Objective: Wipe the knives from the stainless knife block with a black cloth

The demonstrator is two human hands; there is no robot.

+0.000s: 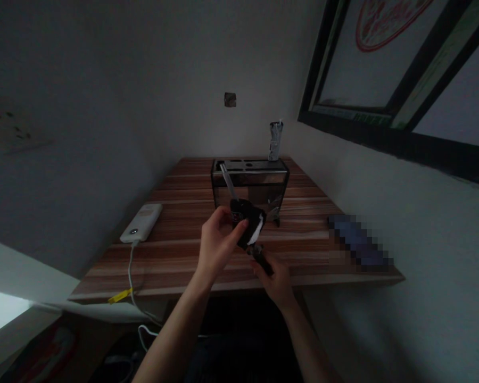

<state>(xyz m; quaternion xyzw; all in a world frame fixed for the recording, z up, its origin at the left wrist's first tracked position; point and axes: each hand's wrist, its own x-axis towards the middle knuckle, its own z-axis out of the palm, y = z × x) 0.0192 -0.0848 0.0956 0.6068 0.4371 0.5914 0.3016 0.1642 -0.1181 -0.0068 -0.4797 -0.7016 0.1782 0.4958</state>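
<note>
My left hand (217,242) is closed around a black cloth with a white patch (250,223), held above the front of a wooden table (175,250). A thin shiny blade (227,183) rises from the cloth toward the upper left. My right hand (277,276) is closed on the dark handle (261,260) below the cloth. Just behind the hands stands a shiny metal box-shaped holder (259,183) with slots on top.
A white power bank (141,222) lies at the table's left with a cable (131,276) hanging over the front edge. A small silver pouch (275,139) stands against the back wall. A blurred bluish item (359,242) lies at the right. A dark-framed window (383,127) is on the right wall.
</note>
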